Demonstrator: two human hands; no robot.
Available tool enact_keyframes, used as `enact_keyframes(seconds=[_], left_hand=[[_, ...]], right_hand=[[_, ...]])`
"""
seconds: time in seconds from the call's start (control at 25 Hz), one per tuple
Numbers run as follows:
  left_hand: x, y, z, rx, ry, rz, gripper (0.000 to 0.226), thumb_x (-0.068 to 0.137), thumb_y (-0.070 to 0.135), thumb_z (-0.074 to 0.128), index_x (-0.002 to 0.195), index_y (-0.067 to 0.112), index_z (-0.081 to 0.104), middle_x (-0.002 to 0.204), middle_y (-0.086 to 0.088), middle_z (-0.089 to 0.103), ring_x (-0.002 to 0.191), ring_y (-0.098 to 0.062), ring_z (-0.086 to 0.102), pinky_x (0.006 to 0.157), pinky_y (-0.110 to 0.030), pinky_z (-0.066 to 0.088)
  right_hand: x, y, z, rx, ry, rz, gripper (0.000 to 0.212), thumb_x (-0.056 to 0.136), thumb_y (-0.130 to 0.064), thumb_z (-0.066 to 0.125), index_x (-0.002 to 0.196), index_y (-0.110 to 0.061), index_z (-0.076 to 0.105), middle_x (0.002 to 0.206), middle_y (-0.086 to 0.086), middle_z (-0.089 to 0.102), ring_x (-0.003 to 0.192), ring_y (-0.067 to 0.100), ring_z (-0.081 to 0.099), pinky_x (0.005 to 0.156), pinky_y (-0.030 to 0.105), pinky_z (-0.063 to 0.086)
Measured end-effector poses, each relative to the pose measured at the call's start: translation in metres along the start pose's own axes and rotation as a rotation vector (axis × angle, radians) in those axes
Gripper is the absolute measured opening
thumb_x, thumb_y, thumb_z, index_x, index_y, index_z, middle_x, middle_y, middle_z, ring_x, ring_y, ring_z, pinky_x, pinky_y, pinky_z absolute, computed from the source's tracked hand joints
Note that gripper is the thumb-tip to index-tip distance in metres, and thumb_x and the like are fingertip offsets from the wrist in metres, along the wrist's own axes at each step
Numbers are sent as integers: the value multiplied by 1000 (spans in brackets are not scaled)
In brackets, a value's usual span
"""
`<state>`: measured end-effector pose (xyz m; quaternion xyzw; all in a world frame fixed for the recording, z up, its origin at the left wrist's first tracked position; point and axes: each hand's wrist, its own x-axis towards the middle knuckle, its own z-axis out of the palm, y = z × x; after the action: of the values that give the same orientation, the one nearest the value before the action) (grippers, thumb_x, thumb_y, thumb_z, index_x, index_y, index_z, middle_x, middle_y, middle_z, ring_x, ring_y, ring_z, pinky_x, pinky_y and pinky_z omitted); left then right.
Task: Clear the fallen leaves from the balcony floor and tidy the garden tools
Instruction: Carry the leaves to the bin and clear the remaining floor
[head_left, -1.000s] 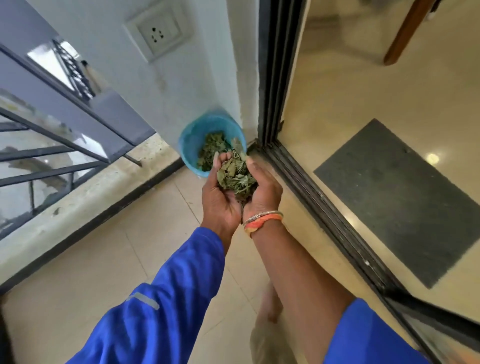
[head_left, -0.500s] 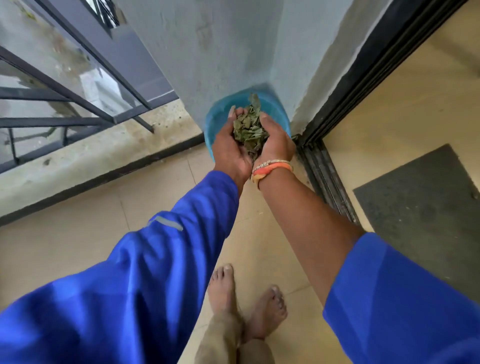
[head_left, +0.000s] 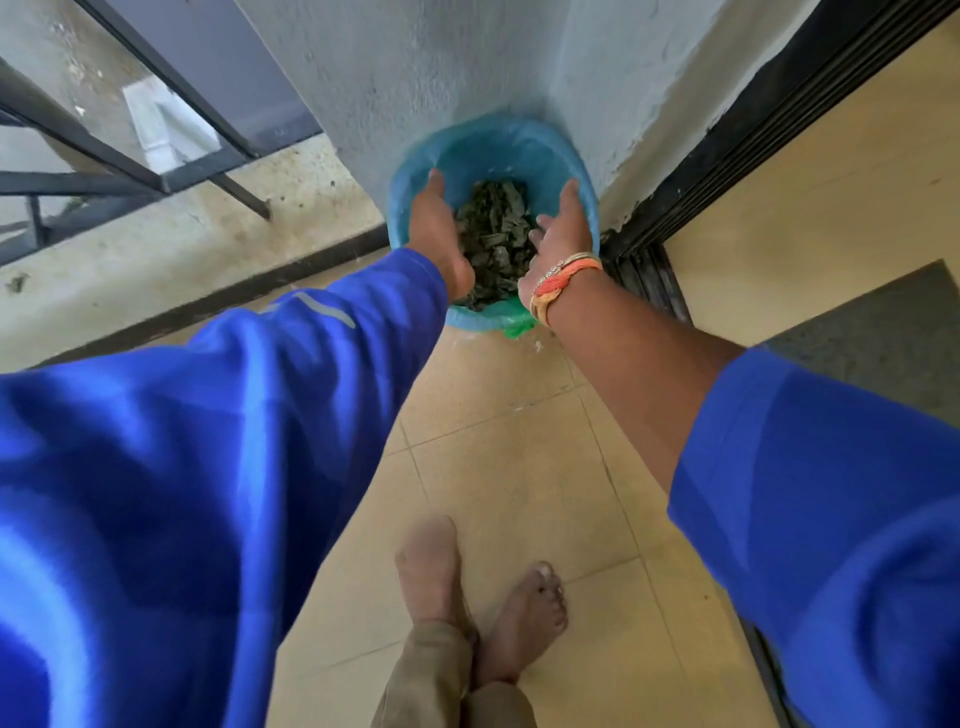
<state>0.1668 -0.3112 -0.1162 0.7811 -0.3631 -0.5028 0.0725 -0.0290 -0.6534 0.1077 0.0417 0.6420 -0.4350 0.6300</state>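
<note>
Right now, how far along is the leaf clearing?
Done: a pile of leaves sits in the bin, and the floor tiles in view look mostly leaf-free. In hand: left hand and right hand are open over the bin, holding nothing. Left: a small scrap by the bin's base; tools aren't in view, so tidying can't be judged.

Our left hand (head_left: 437, 234) and right hand (head_left: 563, 234) cover both near flanks of the heap of dark green dried leaves (head_left: 493, 223); we cannot tell whether either touches any. Behind our wrists, parts of the near rim of the round blue bag-lined plastic bin (head_left: 498, 150) are hidden. Right of the right hand, the dark grey doormat (head_left: 872, 353) is cut off by the edge.
</note>
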Motion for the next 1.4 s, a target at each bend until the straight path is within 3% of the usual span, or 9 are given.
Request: enact_keyframes(seconds=[0.12,0.28,0.48,0.68,0.84,1.0,1.12,1.24,1.4], left_hand=[[1,-22,-2,25,92,-18,46,87,10,65,126,12,42,112,-15,56,102,-36,54,79,-48,41],[2,-24,-23,109,121,-25,43,86,10,65,125,11,45,112,-14,56,102,-36,54,79,-47,40],[6,-28,-36,152,148,-13,46,82,9,70,123,9,48,112,-15,57,101,-37,55,78,-48,42],[5,-25,-34,218,254,69,51,81,11,72,125,10,47,115,-15,57,104,-38,56,80,-49,44],[8,-15,-34,229,293,17,37,92,19,57,125,18,40,123,-10,60,113,-34,57,89,-48,46],[-4,-25,-18,171,97,-53,38,97,17,37,134,23,32,134,-7,55,121,-29,51,98,-44,40],[-26,176,-73,13,-167,63,31,101,30,22,131,36,21,135,-12,59,122,-29,54,98,-38,37],[-93,415,-80,3,-259,514,51,97,63,38,118,23,63,121,0,69,115,-15,64,103,-32,47],[-152,399,-37,25,-473,607,63,89,73,43,125,25,63,127,3,66,120,-13,60,110,-45,43]], right_hand=[[-6,-5,2,-81,-28,26,62,96,-60,44,135,-13,52,144,9,48,135,29,41,98,42,38],[-13,-10,18,-158,-75,26,44,98,-54,48,109,-13,61,100,6,63,96,25,61,95,45,50],[-20,-15,39,-301,-75,-172,32,98,-28,57,118,-4,65,122,14,66,111,26,63,103,37,48],[-41,-15,35,-408,-57,-275,37,82,14,64,110,-7,72,78,1,68,72,11,66,65,13,50],[-58,-11,25,-248,18,-211,22,81,-10,77,61,-12,69,69,6,71,75,25,71,80,42,59],[-111,-17,0,54,-94,-64,55,97,-55,48,124,-9,62,99,-1,65,92,15,63,73,32,47],[-150,-21,-41,415,-199,-13,76,95,-68,34,142,-10,46,135,13,57,118,24,58,98,37,46],[-177,-21,-102,685,-211,-73,86,92,-75,30,143,-8,44,140,16,55,126,29,54,109,41,41],[-210,2,-195,909,-137,-167,90,89,-78,29,140,-5,46,139,17,56,131,29,52,111,41,39]])
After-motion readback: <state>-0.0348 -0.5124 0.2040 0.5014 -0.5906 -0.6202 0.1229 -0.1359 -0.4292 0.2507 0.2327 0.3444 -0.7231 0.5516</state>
